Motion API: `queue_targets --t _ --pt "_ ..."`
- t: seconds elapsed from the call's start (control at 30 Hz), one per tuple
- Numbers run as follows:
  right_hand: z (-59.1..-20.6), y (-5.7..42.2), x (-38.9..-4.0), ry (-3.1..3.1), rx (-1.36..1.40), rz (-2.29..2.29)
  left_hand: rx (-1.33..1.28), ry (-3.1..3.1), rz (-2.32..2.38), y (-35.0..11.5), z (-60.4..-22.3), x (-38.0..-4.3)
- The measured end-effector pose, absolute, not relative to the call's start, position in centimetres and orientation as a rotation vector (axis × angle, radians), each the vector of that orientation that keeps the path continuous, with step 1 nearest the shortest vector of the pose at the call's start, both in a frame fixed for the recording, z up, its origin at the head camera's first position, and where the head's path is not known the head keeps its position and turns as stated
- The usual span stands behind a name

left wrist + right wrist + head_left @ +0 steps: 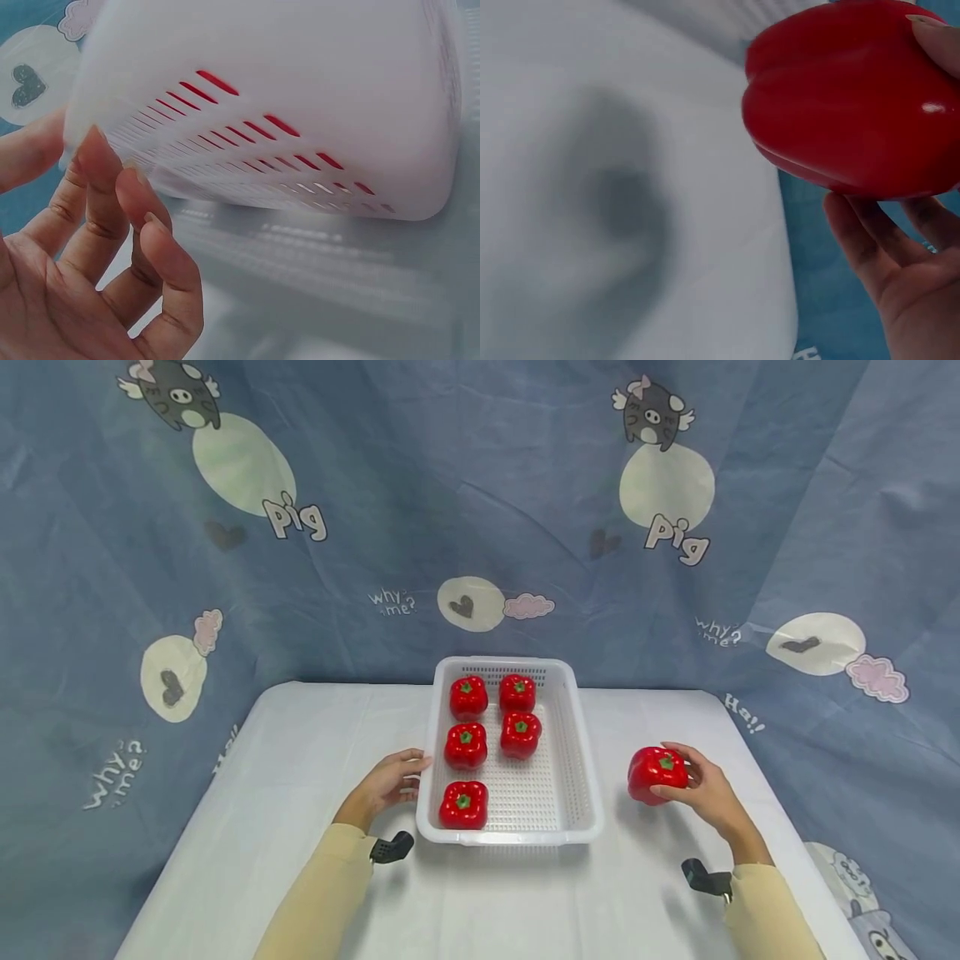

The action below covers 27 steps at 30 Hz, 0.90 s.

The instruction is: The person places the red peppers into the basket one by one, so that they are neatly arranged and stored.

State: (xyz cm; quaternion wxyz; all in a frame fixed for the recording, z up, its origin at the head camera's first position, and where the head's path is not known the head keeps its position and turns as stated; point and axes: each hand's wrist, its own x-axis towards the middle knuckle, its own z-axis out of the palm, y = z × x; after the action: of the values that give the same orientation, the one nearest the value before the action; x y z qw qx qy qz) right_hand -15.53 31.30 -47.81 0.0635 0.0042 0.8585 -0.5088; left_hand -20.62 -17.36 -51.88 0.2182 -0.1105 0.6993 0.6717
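Observation:
A red bell pepper [657,775] is in my right hand [708,789], its fingers and thumb around it. In the right wrist view, the pepper [847,105] is off the table, its shadow falling apart from it. A white plastic basket [581,760] stands mid-table with several red bell peppers [465,746] inside, stems up. My left hand [386,785] is at the basket's left side, a fingertip at the rim. In the left wrist view, the other fingers [172,259] hang loosely bent beside the slotted wall [337,75], around nothing.
White cloth covers the table [315,735]. A blue patterned curtain [480,485] rises behind the table and at its sides. Inside the basket, the peppers line the left and the back middle; bare basket floor [525,802] shows at the front right.

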Motion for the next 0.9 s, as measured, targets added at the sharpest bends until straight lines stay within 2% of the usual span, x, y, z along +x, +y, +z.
queue_targets --t 0.4,0.9 --pt "-45.6 29.2 -15.5 2.581 -0.083 -1.605 -0.317 1.944 1.846 -17.4 -51.8 -20.7" --pt "-44.6 25.1 -16.9 2.52 -0.196 -1.745 -0.317 1.942 1.812 -17.4 -51.2 -20.6"
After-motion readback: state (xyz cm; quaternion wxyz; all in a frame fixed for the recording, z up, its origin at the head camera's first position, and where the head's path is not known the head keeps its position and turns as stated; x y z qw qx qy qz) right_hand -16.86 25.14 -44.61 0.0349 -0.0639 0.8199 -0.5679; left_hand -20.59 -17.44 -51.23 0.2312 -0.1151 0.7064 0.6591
